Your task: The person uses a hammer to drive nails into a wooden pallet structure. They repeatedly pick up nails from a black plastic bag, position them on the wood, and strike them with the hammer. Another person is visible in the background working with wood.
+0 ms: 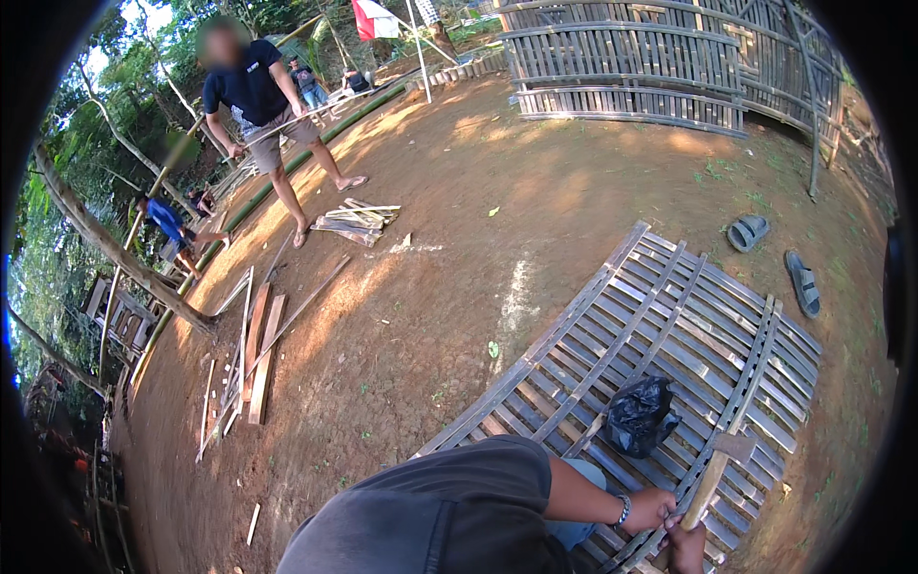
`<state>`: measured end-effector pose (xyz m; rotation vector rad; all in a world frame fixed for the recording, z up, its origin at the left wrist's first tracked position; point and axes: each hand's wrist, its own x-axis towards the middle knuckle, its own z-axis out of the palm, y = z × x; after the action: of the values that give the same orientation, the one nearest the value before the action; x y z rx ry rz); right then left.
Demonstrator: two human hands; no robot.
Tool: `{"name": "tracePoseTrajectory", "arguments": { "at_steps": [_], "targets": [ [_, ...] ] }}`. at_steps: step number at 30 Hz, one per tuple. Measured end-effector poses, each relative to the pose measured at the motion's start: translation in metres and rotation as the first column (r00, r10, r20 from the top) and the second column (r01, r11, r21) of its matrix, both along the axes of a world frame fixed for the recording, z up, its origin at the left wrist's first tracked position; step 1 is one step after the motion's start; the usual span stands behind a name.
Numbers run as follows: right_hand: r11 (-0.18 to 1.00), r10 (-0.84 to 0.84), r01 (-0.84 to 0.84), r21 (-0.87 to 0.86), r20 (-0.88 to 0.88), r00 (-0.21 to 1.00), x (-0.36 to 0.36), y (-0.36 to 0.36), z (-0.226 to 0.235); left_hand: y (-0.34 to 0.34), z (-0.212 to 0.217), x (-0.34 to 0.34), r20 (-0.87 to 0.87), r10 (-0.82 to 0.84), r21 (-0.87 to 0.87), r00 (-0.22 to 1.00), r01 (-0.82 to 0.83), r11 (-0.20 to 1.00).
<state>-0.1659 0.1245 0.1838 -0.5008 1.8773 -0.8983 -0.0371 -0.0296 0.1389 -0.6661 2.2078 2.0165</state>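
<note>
My left hand [649, 509], with a chain bracelet at its wrist, is closed low over a slatted bamboo panel [660, 311] lying on the ground. What its fingers hold is hidden. Right beside it, my right hand [687, 547] grips the wooden handle of a hatchet [708, 483]. The metal hatchet head points away from me, above the panel's slats. A crumpled black plastic bag [639, 416] rests on the panel just beyond my hands. My dark-sleeved left shoulder [411, 512] fills the bottom of the view and hides part of the panel's near side.
Two grey sandals [749, 232] lie right of the panel. Boards [268, 359] and thin strips are on the dirt at left, with a slat pile [359, 222] farther off. A person [253, 96] stands there holding a long strip. A bamboo fence [622, 67] stands at the back.
</note>
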Motion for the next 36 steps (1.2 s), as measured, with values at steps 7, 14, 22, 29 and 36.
{"name": "tracePoseTrajectory", "arguments": {
  "at_steps": [7,14,22,29,36],
  "targets": [
    [0.961,-0.178,0.217,-0.172,0.221,0.959,-0.006,0.016,-0.041,-0.007,-0.02,-0.002,0.004,-0.097,-0.063,0.995,0.097,0.993],
    [0.956,-0.291,0.293,-0.002,0.133,0.948,-0.011,0.054,-0.046,-0.008,-0.068,0.006,0.218,-0.071,0.116,0.973,0.047,0.992],
    [0.876,-0.483,0.444,0.191,0.333,0.81,0.024,0.121,-0.058,-0.014,-0.116,-0.045,0.221,0.109,0.045,0.969,-0.122,0.992],
    [0.881,-0.472,0.391,0.268,0.432,0.768,0.036,0.132,-0.077,-0.064,-0.158,-0.14,0.015,0.37,-0.055,0.929,-0.369,0.928],
    [0.896,-0.434,0.324,0.305,0.441,0.786,0.034,0.117,-0.062,-0.091,-0.158,-0.198,-0.282,0.219,-0.596,0.934,-0.349,0.723]
  ]
}}
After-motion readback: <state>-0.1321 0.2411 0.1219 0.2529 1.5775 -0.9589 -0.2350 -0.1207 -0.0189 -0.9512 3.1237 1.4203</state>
